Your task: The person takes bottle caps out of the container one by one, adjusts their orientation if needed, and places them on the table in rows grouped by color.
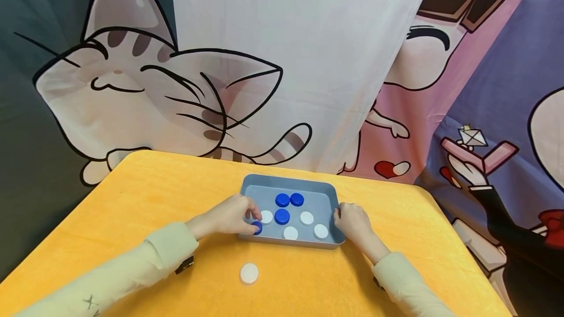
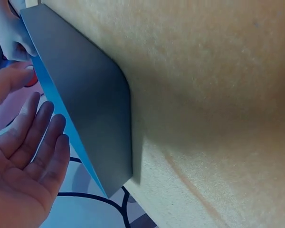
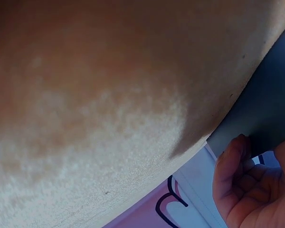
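Observation:
A shallow blue-grey tray (image 1: 286, 242) lies on the table, holding several round blue and white caps. My left hand (image 1: 231, 215) reaches over its left side, thumb and fingers spread apart. The thumb tip overlaps a blue cap (image 1: 258, 228) in the near left corner, beside a white cap (image 1: 266, 217). In the left wrist view the fingers (image 2: 47, 147) look loosely bent, next to the tray's outer wall (image 2: 85, 90). At the right end, my right hand (image 1: 354, 221) grips the tray's rim with curled fingers.
One more white cap (image 1: 249, 273) lies on the yellow tablecloth (image 1: 185, 180) in front of the tray. Blue caps (image 1: 283, 200) sit near the tray's middle, and white caps (image 1: 320, 231) toward its right. Behind the table hangs a printed cartoon cloth (image 1: 308, 38).

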A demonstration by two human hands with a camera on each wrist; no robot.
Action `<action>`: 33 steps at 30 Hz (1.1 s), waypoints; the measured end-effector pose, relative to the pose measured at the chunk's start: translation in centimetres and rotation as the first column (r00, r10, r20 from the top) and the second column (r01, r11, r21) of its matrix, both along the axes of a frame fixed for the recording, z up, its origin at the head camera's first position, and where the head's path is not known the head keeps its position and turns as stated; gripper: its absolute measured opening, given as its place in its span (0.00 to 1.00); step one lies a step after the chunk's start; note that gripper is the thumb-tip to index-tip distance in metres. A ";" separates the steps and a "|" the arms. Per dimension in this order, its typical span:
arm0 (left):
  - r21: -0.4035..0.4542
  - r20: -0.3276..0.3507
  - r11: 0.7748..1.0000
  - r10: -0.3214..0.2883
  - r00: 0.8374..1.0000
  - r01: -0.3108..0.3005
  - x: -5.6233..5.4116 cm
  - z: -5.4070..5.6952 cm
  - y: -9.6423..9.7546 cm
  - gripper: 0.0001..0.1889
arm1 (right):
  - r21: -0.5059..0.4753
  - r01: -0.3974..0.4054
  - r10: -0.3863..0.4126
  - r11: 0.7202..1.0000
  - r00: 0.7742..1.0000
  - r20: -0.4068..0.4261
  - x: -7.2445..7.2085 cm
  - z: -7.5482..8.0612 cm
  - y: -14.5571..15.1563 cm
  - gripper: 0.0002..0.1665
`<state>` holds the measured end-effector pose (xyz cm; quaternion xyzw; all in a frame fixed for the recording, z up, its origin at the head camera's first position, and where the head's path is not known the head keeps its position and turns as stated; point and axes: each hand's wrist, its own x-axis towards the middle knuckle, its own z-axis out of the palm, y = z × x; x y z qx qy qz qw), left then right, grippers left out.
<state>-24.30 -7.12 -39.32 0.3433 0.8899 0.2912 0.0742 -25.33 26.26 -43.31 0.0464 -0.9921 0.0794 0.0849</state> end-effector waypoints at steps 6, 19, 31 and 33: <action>-0.024 -0.021 1.000 -0.017 1.000 0.016 -1.2 -0.5 0.3 0.11 | -0.003 0.001 -0.001 1.000 1.000 0.005 0.1 0.1 0.0 0.15; -0.070 -0.031 0.997 -0.028 0.999 0.026 -2.9 -1.7 0.7 0.11 | 0.013 -0.007 0.007 1.000 1.000 -0.015 0.1 0.0 0.0 0.15; -0.090 -0.056 0.994 -0.060 0.997 0.055 -3.3 -2.1 0.6 0.14 | 0.015 -0.001 0.001 1.000 1.000 -0.006 0.0 0.0 -0.1 0.15; -0.092 -0.059 0.994 -0.072 0.996 0.067 -3.2 -2.2 0.6 0.14 | 0.019 -0.001 0.001 1.000 1.000 -0.010 0.0 0.0 -0.1 0.15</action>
